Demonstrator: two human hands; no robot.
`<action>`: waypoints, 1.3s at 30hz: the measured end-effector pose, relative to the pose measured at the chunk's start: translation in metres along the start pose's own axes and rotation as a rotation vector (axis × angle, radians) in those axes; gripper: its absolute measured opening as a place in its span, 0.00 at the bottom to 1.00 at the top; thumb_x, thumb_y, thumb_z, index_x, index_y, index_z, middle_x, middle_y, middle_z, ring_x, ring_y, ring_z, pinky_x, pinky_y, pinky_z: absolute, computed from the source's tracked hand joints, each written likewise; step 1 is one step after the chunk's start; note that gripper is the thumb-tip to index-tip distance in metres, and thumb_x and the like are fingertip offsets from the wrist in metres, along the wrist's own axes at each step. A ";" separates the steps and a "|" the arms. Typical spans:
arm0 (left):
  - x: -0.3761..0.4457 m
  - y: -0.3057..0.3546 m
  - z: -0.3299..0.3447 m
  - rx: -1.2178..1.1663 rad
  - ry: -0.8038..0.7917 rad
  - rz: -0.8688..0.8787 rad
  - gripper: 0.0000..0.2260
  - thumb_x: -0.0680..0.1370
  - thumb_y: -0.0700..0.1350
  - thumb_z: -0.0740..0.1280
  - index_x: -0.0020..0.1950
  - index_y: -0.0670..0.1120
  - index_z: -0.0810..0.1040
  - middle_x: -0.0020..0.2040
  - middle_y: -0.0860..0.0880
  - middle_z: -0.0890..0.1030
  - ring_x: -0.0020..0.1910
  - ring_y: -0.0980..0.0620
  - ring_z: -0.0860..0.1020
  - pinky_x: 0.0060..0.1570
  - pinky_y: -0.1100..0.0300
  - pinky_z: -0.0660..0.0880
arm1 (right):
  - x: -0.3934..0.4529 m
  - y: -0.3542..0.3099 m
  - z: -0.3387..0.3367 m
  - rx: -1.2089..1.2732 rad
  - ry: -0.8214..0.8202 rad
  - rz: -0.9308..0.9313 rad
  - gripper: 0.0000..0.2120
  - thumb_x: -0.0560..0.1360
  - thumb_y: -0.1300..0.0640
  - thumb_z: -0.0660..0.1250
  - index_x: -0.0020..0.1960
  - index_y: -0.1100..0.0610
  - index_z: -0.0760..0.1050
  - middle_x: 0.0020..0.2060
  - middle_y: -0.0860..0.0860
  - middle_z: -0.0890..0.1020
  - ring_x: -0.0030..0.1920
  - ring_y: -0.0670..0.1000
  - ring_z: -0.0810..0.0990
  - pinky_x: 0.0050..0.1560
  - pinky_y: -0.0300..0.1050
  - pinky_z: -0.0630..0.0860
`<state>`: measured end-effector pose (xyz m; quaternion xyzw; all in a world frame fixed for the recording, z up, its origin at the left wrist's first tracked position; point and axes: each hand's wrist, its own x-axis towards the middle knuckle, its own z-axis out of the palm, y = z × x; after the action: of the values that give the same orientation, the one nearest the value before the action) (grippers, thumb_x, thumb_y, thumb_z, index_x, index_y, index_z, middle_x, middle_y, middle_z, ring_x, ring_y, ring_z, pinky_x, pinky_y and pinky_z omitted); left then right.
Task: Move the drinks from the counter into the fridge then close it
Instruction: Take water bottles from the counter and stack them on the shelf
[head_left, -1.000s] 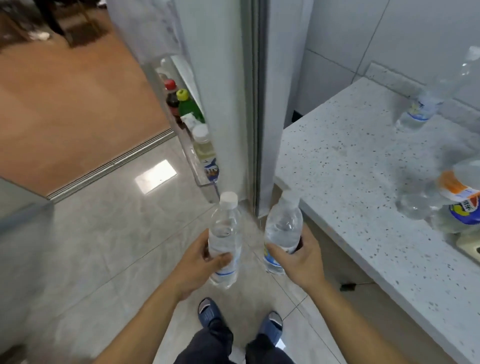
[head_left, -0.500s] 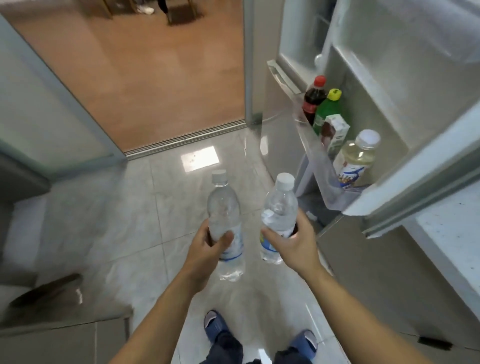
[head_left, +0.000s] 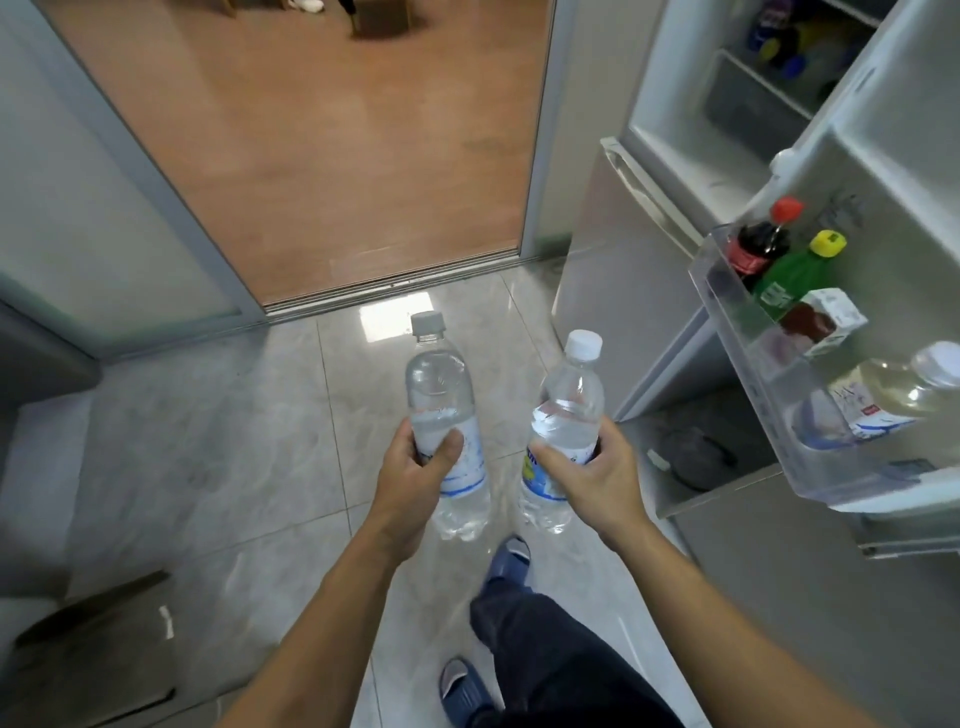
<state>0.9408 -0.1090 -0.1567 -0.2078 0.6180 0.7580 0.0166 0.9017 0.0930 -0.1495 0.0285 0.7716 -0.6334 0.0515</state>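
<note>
Now gripping two clear water bottles upright over the tiled floor (head_left: 218, 447). Left hand (head_left: 415, 475) wrapped round the left bottle (head_left: 447, 415), fingers (head_left: 444, 449) pinching its labelled middle; right hand (head_left: 597, 475) closed the same way round the right bottle (head_left: 566, 421). Just to the right, fridge (head_left: 670, 130) open, door shelf (head_left: 779, 395) already carrying a cola bottle (head_left: 756, 247), a green bottle (head_left: 795, 273), a small carton (head_left: 826, 319) and a pale-yellow bottle (head_left: 893, 395). Both held bottles near the door shelf, apart from it.
</note>
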 end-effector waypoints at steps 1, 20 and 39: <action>0.013 0.004 0.000 0.001 -0.002 -0.017 0.23 0.70 0.56 0.71 0.62 0.52 0.75 0.55 0.49 0.84 0.52 0.51 0.84 0.45 0.59 0.81 | 0.011 -0.001 0.006 0.012 0.007 0.016 0.18 0.63 0.45 0.77 0.50 0.39 0.77 0.45 0.41 0.84 0.46 0.45 0.84 0.40 0.36 0.81; 0.322 0.153 0.106 0.122 -0.277 -0.038 0.22 0.72 0.52 0.73 0.64 0.49 0.75 0.55 0.45 0.84 0.54 0.43 0.83 0.56 0.46 0.80 | 0.305 -0.063 -0.007 0.154 0.276 0.104 0.16 0.66 0.54 0.78 0.52 0.49 0.79 0.43 0.45 0.86 0.43 0.46 0.86 0.40 0.37 0.81; 0.564 0.299 0.284 0.138 -0.815 0.058 0.24 0.68 0.52 0.74 0.62 0.49 0.75 0.54 0.45 0.84 0.53 0.44 0.83 0.54 0.46 0.81 | 0.496 -0.168 -0.077 0.049 0.940 -0.049 0.13 0.69 0.56 0.77 0.52 0.51 0.79 0.43 0.45 0.86 0.44 0.46 0.85 0.44 0.44 0.82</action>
<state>0.2582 -0.0415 -0.0256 0.1285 0.6159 0.7351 0.2525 0.3874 0.1253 -0.0281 0.2952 0.6966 -0.5709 -0.3189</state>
